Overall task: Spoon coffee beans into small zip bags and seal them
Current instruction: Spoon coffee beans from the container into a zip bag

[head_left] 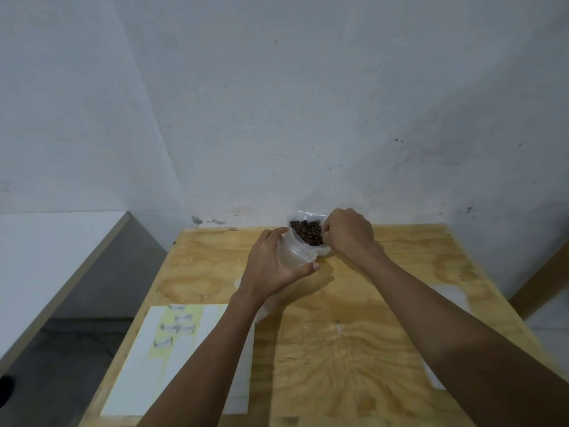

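Note:
Dark coffee beans (308, 232) fill an open clear bag (308, 215) at the far edge of the plywood table (338, 334), against the wall. My left hand (274, 266) grips a small clear zip bag (295, 252) just in front of the bean bag, its mouth up against the beans. My right hand (349, 234) is closed at the right side of the beans, fingers down among them; a spoon in it is hidden or too small to tell. More clear plastic (261, 306) lies under my left wrist.
A white and pale yellow sheet with small labels (175, 328) lies at the table's near left. A white sheet (446, 297) lies at the right edge. A white ledge (61, 241) stands left of the table, beyond a gap.

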### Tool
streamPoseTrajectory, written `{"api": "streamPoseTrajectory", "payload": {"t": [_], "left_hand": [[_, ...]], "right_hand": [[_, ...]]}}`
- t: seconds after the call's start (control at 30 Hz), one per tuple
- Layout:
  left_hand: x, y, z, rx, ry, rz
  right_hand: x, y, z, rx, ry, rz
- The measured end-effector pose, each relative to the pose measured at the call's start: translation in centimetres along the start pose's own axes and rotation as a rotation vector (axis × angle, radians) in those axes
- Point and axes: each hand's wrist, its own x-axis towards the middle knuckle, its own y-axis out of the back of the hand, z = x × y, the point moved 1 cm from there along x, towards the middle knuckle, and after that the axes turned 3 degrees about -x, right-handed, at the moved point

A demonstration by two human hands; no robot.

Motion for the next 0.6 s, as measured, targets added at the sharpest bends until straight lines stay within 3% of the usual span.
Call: {"api": "streamPoseTrajectory", "payload": {"t": [0.2, 0.6], "left_hand": [[0.6, -0.5, -0.1, -0.02, 0.009, -0.009], [1.2, 0.8, 0.2, 0.045, -0.012, -0.022]], "right_hand": [[1.3, -0.8, 0.6, 0.327, -0.124, -0.091], [-0.4, 2.5, 2.3, 0.489, -0.108, -0.059]]}}
